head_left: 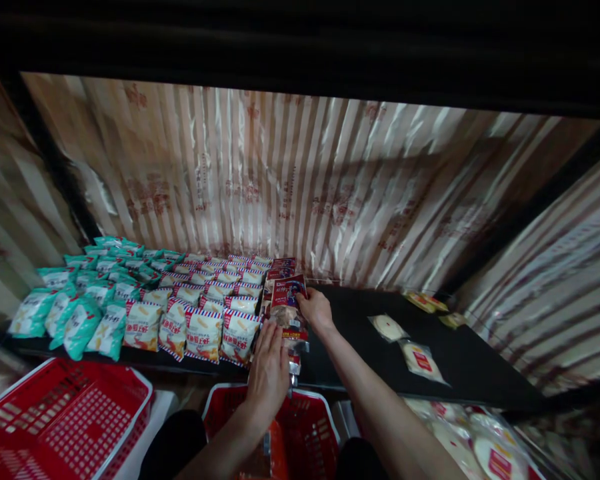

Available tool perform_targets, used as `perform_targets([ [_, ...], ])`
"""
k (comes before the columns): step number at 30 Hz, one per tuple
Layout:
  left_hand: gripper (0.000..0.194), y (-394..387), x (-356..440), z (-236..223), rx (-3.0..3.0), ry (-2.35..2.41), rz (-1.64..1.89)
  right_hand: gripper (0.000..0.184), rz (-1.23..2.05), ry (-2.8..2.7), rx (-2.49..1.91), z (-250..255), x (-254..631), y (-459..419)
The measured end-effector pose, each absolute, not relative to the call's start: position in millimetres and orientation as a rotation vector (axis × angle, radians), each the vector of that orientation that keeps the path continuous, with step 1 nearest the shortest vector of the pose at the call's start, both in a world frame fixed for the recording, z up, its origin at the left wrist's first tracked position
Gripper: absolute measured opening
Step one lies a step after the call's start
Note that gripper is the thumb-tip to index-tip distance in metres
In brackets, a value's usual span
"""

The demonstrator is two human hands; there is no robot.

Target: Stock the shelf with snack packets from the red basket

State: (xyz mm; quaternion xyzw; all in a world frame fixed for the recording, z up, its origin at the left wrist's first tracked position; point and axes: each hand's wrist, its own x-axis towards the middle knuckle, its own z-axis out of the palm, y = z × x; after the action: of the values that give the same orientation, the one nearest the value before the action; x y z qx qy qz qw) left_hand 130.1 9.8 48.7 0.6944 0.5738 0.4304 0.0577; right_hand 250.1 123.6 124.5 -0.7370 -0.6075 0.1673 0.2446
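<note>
A dark red and blue snack packet (pixel 289 297) with a see-through lower part lies over a row of like packets at the middle of the black shelf. My right hand (pixel 316 310) pinches its right edge with thumb and fingers. Against the left side of the same row rests my left hand (pixel 271 360), its fingers straight and close together, holding nothing. Directly left of that hand stand white shrimp-snack bags (pixel 237 333) in several lines. Part of the row of dark packets is hidden beneath my hands.
Teal snack bags (pixel 83 327) fill the shelf's left end. On the black shelf (pixel 350 333) at right lie flat round packaged items (pixel 389 328) and small yellow packets (pixel 425 302). Below are a left red basket (pixel 75 400), a middle red basket (pixel 325 407) and more round packs (pixel 495 453).
</note>
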Motion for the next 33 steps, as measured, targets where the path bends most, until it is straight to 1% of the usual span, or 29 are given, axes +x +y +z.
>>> perform_targets([
  [4,0.043,18,132,47,2.137,1.833,1.151,0.032,0.435,-1.664,-2.153,124,252,133],
  [8,0.053,22,133,44,2.185,1.905,1.012,0.031,0.427,-1.701,-2.082,120,252,143],
  [14,0.054,29,136,40,2.205,1.976,0.988,0.029,0.437,-1.732,-2.044,112,248,157],
  [19,0.055,32,139,38,2.171,2.005,0.921,0.038,0.433,-1.686,-2.041,103,246,160],
  [24,0.049,35,140,28,2.143,1.972,1.01,0.048,0.431,-1.697,-2.041,99,246,156],
  [29,0.046,35,140,20,2.11,1.924,1.099,0.046,0.35,-1.767,-2.072,98,244,150],
  [33,0.045,34,139,22,2.11,1.933,1.052,0.045,0.328,-1.767,-2.072,93,243,148],
])
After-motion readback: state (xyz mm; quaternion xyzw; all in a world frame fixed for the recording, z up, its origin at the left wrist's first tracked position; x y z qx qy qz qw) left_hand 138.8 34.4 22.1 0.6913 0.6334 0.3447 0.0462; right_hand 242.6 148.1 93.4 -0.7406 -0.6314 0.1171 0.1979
